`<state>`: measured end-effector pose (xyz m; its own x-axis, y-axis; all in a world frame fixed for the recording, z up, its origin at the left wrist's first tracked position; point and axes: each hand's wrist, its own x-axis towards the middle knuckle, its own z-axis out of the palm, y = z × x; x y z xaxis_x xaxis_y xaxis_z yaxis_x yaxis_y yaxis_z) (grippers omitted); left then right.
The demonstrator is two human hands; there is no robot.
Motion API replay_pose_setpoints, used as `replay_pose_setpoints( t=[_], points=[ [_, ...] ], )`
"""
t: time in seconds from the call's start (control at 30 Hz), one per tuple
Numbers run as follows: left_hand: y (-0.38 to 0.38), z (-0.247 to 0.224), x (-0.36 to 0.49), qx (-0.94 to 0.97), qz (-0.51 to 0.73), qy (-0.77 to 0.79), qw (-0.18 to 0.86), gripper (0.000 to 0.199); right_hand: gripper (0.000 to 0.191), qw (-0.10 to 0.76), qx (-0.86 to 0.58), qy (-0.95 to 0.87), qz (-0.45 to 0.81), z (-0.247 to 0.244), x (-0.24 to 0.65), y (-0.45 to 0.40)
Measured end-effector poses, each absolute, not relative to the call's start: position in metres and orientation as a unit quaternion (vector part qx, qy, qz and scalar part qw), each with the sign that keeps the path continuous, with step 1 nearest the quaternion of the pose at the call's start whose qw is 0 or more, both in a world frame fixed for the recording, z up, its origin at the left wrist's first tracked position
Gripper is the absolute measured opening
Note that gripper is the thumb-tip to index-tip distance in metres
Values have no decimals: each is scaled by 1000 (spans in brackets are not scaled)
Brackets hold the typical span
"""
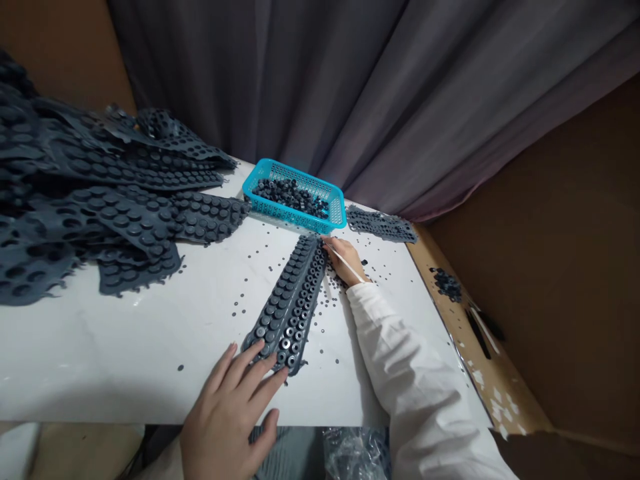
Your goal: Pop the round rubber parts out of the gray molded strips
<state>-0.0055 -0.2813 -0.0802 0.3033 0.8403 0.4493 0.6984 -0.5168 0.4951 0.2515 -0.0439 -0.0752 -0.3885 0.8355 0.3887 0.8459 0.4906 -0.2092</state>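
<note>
A long dark grey moulded rubber strip (pixel 287 300) with rows of round knobs lies on the white table, pointing away from me. My left hand (pixel 235 407) has its fingers spread, the fingertips resting on the strip's near end. At the far end, my right hand (pixel 346 259) is closed around a thin white stick (pixel 350 261). Its tip is by the strip's right-hand row of knobs; what it touches there is too small to make out. Small dark discs (pixel 330 290) are scattered beside the strip, mostly under and near my right hand.
Behind the strip stands a blue plastic basket (pixel 295 219) holding small dark pieces. A heap of knobbed and perforated rubber sheets (pixel 120 193) covers the left side. A flat perforated sheet (pixel 383 225) lies right of the basket. Dark scraps (pixel 447 283) rest on the brown ledge.
</note>
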Motion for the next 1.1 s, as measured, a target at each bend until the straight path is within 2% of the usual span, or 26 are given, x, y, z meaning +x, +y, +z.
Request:
replay_pose_setpoints(
  t=[0.77,0.93,1.1],
  points=[
    [-282,-82,-4,796,348,485,102,33,27,398,-505,-748,163,-70,247,-60],
    [-282,-82,-4,794,352,484,101,32,26,396,-488,-761,158,-73,247,-64],
    [-282,-80,-3,793,350,487,103,32,23,357,-484,-790,117,-79,244,-61]
  ],
)
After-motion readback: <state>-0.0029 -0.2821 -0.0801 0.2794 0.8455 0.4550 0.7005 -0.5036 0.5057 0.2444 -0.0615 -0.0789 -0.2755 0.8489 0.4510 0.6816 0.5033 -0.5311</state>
